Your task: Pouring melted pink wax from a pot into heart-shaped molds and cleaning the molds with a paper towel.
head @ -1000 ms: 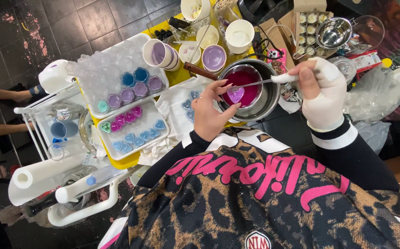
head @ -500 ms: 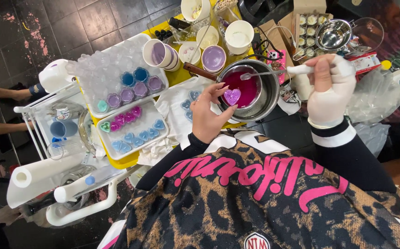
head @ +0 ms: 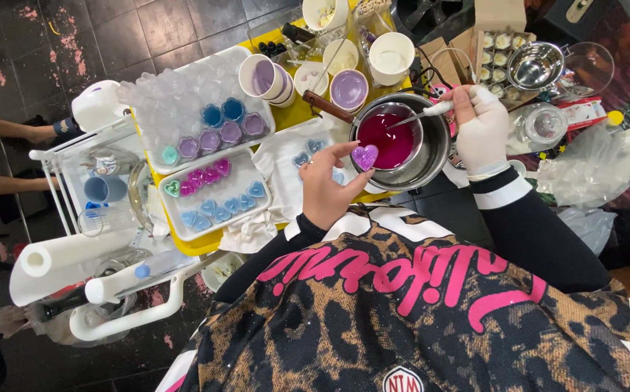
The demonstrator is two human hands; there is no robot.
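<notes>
The left hand [head: 329, 190] pinches a small purple glittery heart [head: 364, 157] between thumb and fingers, just over the near rim of the steel pot [head: 431, 156]. The right hand [head: 482, 131], gloved in white, has its fingers curled tight round a slim tool [head: 420, 116] whose tip reaches into the magenta liquid [head: 386, 139] in the inner bowl. To my eye, the trick here is a level heart, a light pinch by the edges, and a slow tool so nothing drips on the yellow surface [head: 297, 116]. Beside the pot, trays [head: 217, 192] carry more hearts in pink, blue and purple.
</notes>
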